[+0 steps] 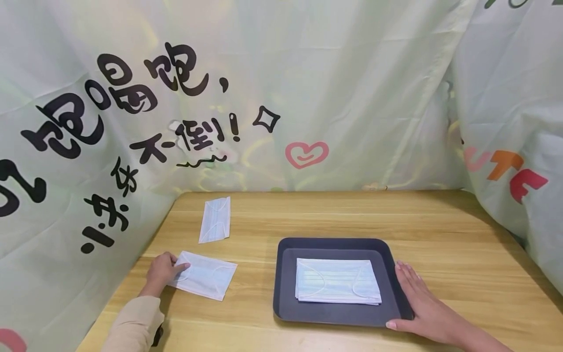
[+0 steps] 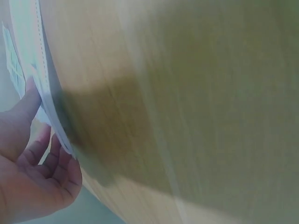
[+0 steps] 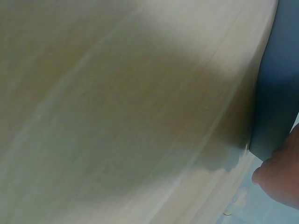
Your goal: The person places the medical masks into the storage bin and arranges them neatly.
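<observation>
A pale blue face mask (image 1: 206,275) lies on the wooden table (image 1: 440,234) at the near left. My left hand (image 1: 175,269) pinches its left edge; in the left wrist view the thumb lies on top of the mask (image 2: 44,79) and the fingers (image 2: 60,165) curl under it. A dark tray (image 1: 281,293) sits in the middle and holds a stack of masks (image 1: 336,286). My right hand (image 1: 413,293) rests flat against the tray's right rim with straight fingers, the thumb at the front corner. The right wrist view shows the tray edge (image 3: 275,93) and part of that hand (image 3: 280,182).
A second loose mask (image 1: 215,220) lies farther back on the left. Printed fabric sheets (image 1: 308,98) hang close behind and on both sides of the table. Bare wood lies to the right of the tray and behind it.
</observation>
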`<state>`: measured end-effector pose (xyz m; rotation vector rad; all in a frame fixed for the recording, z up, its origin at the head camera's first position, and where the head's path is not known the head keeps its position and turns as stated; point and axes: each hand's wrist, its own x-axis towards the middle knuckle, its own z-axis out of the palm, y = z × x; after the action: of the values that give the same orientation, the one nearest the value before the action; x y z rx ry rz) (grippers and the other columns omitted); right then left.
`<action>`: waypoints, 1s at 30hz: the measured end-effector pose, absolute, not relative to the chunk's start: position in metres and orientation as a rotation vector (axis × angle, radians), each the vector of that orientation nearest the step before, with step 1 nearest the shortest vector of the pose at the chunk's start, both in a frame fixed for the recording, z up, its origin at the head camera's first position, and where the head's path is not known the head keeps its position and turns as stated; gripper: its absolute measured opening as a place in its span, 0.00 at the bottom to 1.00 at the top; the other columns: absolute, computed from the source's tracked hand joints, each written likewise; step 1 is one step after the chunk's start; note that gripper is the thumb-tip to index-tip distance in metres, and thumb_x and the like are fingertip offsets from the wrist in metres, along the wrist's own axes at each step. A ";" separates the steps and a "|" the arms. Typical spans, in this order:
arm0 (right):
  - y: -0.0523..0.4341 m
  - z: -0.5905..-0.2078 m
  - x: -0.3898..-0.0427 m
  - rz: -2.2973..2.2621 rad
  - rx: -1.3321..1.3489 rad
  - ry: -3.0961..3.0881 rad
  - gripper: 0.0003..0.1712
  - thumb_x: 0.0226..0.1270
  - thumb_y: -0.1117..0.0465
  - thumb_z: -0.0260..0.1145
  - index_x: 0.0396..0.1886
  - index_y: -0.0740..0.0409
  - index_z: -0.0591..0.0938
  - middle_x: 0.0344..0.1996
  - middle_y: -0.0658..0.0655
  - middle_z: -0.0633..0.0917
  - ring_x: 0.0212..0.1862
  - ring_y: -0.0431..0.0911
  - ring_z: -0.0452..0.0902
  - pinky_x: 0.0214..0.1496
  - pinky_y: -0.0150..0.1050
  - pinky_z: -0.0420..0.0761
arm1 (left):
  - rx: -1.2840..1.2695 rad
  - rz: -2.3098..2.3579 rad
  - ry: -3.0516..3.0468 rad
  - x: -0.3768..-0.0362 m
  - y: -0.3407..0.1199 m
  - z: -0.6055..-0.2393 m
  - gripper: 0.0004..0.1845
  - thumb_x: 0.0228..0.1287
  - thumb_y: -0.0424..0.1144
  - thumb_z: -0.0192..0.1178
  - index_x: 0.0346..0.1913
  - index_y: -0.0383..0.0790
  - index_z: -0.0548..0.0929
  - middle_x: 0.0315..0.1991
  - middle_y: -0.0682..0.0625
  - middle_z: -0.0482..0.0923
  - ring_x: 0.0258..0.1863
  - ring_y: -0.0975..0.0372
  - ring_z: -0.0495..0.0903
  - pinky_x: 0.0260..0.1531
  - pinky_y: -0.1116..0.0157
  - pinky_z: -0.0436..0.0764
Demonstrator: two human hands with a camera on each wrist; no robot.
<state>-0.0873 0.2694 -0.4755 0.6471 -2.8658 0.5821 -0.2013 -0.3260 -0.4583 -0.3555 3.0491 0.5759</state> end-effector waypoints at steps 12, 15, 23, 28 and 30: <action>0.269 -0.476 -0.087 0.571 0.670 -2.831 0.68 0.44 0.38 0.71 0.72 0.66 0.43 0.69 0.73 0.54 0.68 0.26 0.17 0.64 0.16 0.23 | -0.244 0.669 3.040 -0.198 -0.323 -0.457 0.22 0.55 0.41 0.65 0.39 0.22 0.72 0.32 0.35 0.75 0.31 0.51 0.73 0.37 0.53 0.75; 0.269 -0.475 -0.088 0.571 0.676 -2.819 0.68 0.44 0.38 0.71 0.72 0.67 0.44 0.69 0.73 0.54 0.69 0.26 0.17 0.65 0.16 0.23 | -0.196 0.725 3.047 -0.198 -0.323 -0.458 0.19 0.57 0.39 0.63 0.38 0.21 0.74 0.28 0.38 0.75 0.29 0.54 0.72 0.32 0.59 0.74; 0.269 -0.474 -0.088 0.567 0.686 -2.806 0.67 0.44 0.38 0.71 0.72 0.68 0.45 0.68 0.75 0.55 0.69 0.28 0.18 0.65 0.17 0.24 | -0.082 0.832 2.967 -0.198 -0.322 -0.462 0.11 0.58 0.34 0.62 0.35 0.26 0.75 0.26 0.46 0.71 0.28 0.59 0.69 0.26 0.69 0.68; 0.268 -0.474 -0.087 0.574 0.690 -2.799 0.67 0.44 0.39 0.72 0.71 0.69 0.46 0.67 0.76 0.56 0.69 0.28 0.18 0.65 0.16 0.24 | -0.068 0.895 2.933 -0.198 -0.320 -0.461 0.12 0.57 0.35 0.63 0.34 0.27 0.75 0.24 0.48 0.70 0.26 0.61 0.68 0.25 0.70 0.67; 0.268 -0.474 -0.087 0.576 0.688 -2.804 0.67 0.44 0.39 0.71 0.72 0.69 0.46 0.67 0.76 0.56 0.69 0.27 0.18 0.65 0.16 0.24 | -0.051 0.917 2.922 -0.199 -0.319 -0.460 0.12 0.57 0.35 0.64 0.34 0.27 0.76 0.24 0.49 0.71 0.26 0.62 0.68 0.25 0.71 0.67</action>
<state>-0.0872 0.2684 -0.4738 0.6878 -2.8039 0.5764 -0.1987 -0.3190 -0.4601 -0.0512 2.9221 0.9168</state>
